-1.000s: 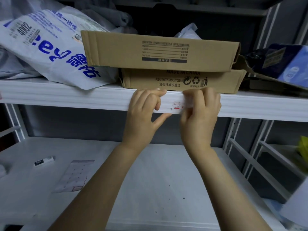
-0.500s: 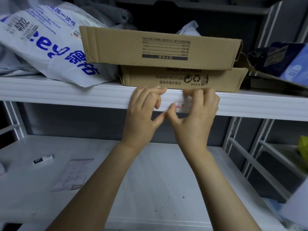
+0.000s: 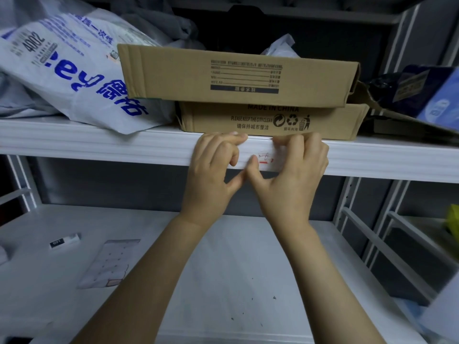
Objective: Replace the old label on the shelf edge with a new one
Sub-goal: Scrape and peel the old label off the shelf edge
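Lower shelf: a white lower shelf board point(image 3: 236, 269), nearest the viewer, below the white ribbed shelf edge point(image 3: 99, 150); dark specks lie on it.
Sheet: a pale rectangular backing sheet point(image 3: 109, 263) lies flat on the board, below the shelf edge and left of its middle.
Small item: a little white block with a black tag point(image 3: 65, 240) lies further left; what it is cannot be told.
Left: the left hand point(image 3: 211, 177) rests against the front of the shelf edge. Its fingers are curled with the tips at the top lip, and it grips nothing visible.
Right: the right hand point(image 3: 293, 175) is just beside it, and their thumbs meet. Its fingers lie fairly straight over the shelf edge, and the thumb tip presses the label's left end.
Label: a small white paper label with red handwriting point(image 3: 265, 158) sits on the front of the shelf edge between the hands, its right part hidden under the fingers.
Boxes: two flat brown cardboard boxes point(image 3: 236, 75) are stacked just behind the shelf edge, above the hands.
Bag: a grey plastic courier bag with blue print point(image 3: 69, 70) lies above the shelf edge, left of the boxes.
Pack: a dark blue packet point(image 3: 422, 88) lies above the shelf edge, far right.
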